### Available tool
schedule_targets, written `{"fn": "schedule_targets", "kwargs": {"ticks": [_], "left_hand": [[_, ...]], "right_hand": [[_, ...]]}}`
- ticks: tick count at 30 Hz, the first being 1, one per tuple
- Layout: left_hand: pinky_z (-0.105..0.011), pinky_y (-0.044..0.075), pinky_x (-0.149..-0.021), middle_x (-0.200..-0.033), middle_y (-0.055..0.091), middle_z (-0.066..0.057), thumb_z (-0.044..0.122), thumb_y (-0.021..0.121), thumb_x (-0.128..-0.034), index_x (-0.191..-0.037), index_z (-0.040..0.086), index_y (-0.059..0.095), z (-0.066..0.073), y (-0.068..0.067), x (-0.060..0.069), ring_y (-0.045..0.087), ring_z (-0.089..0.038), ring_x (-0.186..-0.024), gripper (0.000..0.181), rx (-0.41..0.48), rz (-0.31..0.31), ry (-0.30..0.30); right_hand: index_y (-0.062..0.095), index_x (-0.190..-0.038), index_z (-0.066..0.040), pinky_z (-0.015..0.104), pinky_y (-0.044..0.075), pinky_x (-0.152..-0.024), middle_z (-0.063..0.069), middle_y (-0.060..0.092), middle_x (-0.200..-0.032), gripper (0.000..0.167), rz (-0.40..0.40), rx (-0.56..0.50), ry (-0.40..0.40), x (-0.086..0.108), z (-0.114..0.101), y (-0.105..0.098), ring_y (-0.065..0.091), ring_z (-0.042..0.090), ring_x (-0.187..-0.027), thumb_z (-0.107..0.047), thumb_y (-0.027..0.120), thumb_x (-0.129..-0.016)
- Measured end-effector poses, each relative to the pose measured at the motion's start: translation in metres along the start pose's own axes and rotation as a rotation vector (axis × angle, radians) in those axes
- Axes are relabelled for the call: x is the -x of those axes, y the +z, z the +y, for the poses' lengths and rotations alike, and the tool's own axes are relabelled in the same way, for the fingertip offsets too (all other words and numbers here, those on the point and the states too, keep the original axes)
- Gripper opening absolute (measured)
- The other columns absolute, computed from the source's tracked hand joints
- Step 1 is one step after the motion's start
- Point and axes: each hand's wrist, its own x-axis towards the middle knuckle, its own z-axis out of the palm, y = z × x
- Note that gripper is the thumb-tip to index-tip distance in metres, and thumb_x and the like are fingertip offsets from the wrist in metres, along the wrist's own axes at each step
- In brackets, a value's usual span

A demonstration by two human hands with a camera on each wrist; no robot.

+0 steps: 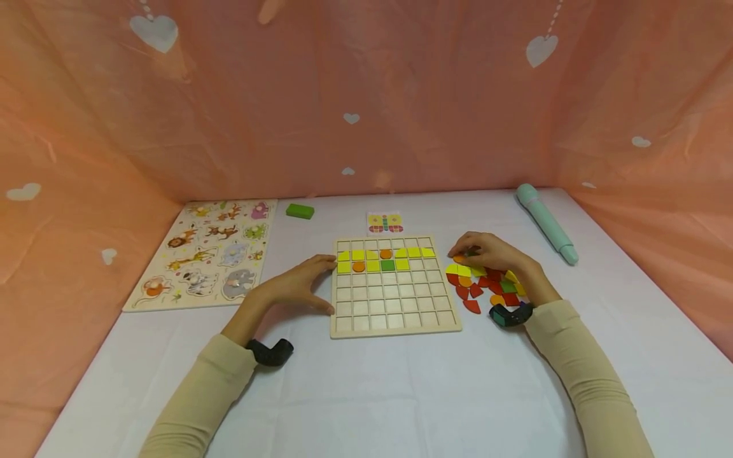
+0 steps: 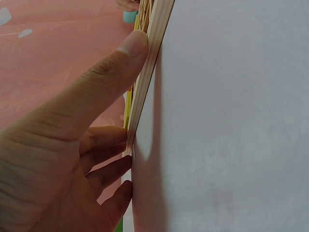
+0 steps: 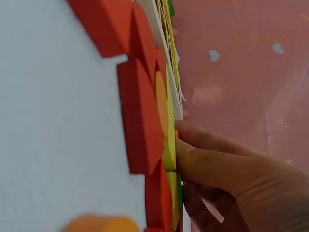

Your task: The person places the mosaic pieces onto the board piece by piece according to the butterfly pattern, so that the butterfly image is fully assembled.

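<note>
A wooden grid board (image 1: 395, 320) lies mid-table with rows of yellow pieces, two orange discs and a green square (image 1: 387, 265) in its upper cells. My left hand (image 1: 294, 284) rests against its left side, thumb and fingers spread apart along the rim. In the left wrist view, the thumb (image 2: 135, 44) touches the board's edge (image 2: 149, 67). Right of the board, my right hand (image 1: 491, 252) pinches an orange piece (image 1: 459, 259) between thumb and forefinger, above a pile of loose pieces. The right wrist view shows only a sliver of that piece (image 3: 176, 135); its full shape is hidden.
Red pieces (image 1: 472, 306) and other colours spread below the right hand. A butterfly pattern card (image 1: 385, 222) lies behind the board. An animal puzzle (image 1: 212, 254) and green block (image 1: 300, 211) are at left, a mint-green microphone-shaped object (image 1: 546, 222) at far right.
</note>
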Motion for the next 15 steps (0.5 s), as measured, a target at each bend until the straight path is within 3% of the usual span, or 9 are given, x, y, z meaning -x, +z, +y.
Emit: {"fn": "schedule_targets", "kwargs": {"ticks": [8,15], "left_hand": [[-0.046,0.019,-0.114,-0.149,0.026,-0.019,0.039,0.082,-0.0668,-0.139,-0.004,0.035,0.000,0.000,-0.001,0.022,-0.035,-0.138,0.096,-0.007,0.001,-0.004],[-0.047,0.019,-0.114,-0.149,0.026,-0.019,0.040,0.082,-0.0665,-0.140,-0.003,0.035,-0.001,0.001,0.000,0.022,-0.035,-0.138,0.097,-0.016,0.003,-0.002]], "right_hand": [[0.066,-0.111,-0.002,0.043,0.049,-0.090,0.011,0.063,-0.107,0.025,0.113,0.045,0.009,-0.007,-0.018,-0.001,0.056,0.025,-0.098,-0.010,0.065,-0.087],[0.066,-0.108,0.003,0.039,0.052,-0.081,0.013,0.063,-0.100,0.025,0.250,0.074,-0.122,-0.025,-0.060,0.003,0.057,0.023,-0.086,-0.008,0.067,-0.085]]}}
